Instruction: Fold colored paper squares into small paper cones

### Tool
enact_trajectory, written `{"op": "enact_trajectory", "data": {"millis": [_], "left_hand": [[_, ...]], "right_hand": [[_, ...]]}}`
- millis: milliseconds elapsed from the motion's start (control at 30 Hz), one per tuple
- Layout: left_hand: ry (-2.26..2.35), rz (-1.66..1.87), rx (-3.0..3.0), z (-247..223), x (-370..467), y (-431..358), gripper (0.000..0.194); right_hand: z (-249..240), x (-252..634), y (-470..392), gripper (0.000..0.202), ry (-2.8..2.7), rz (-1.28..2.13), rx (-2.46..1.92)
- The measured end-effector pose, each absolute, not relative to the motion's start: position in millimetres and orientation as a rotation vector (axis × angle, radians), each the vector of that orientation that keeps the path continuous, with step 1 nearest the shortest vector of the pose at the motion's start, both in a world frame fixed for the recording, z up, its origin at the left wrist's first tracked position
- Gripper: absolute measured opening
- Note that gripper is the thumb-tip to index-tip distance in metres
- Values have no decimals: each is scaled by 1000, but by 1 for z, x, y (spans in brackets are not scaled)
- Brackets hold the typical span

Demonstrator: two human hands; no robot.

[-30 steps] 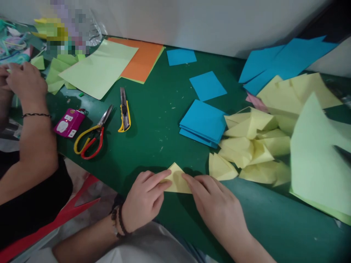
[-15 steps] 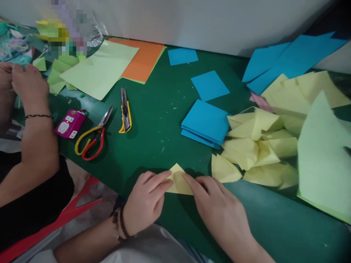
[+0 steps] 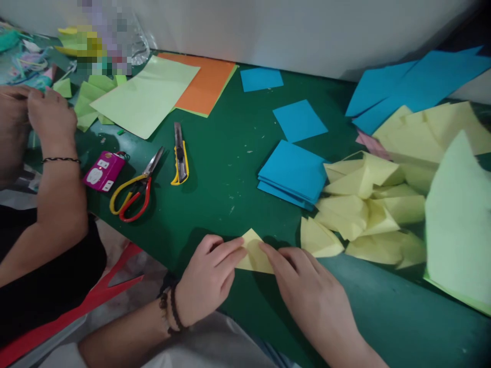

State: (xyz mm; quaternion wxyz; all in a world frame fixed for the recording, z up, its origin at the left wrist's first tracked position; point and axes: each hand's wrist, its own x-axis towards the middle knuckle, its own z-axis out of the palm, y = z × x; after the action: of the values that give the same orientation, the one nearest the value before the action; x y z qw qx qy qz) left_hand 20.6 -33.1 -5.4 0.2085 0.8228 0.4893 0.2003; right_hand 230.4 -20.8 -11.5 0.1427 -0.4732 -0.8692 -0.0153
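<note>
A small piece of folded yellow paper (image 3: 253, 255) lies on the green table near its front edge, one corner pointing away from me. My left hand (image 3: 210, 273) grips its left side, the fingertips resting on the paper. From the right, my right hand (image 3: 312, 294) pinches the opposite side, index finger on top and thumb hidden. Just beyond my right hand sit several folded yellow paper pieces (image 3: 341, 214). A stack of folded blue paper (image 3: 291, 171) stands further back beside them.
Scissors (image 3: 140, 189), a yellow box cutter (image 3: 180, 158) and a purple box (image 3: 104, 171) lie left of centre. Light green sheets (image 3: 148, 97) and an orange sheet (image 3: 207, 84) lie behind. Another person's hands (image 3: 53, 117) work at far left. Blue sheets (image 3: 418, 87) lie back right.
The whole view has shifted slightly, so things on the table appear a little further right. Both my hands stay on the yellow paper, with hardly any movement against it.
</note>
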Motion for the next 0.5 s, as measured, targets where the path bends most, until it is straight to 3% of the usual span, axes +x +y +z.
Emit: {"op": "enact_trajectory", "data": {"millis": [367,500], "left_hand": [[1258,247,2500,8,6,-13,26],[1237,268,2541,5,5,-13,23]], "right_hand": [[8,239,-22,17,-2212,234,-1422],[24,223,-54,9,-2039,747,-1404]]}}
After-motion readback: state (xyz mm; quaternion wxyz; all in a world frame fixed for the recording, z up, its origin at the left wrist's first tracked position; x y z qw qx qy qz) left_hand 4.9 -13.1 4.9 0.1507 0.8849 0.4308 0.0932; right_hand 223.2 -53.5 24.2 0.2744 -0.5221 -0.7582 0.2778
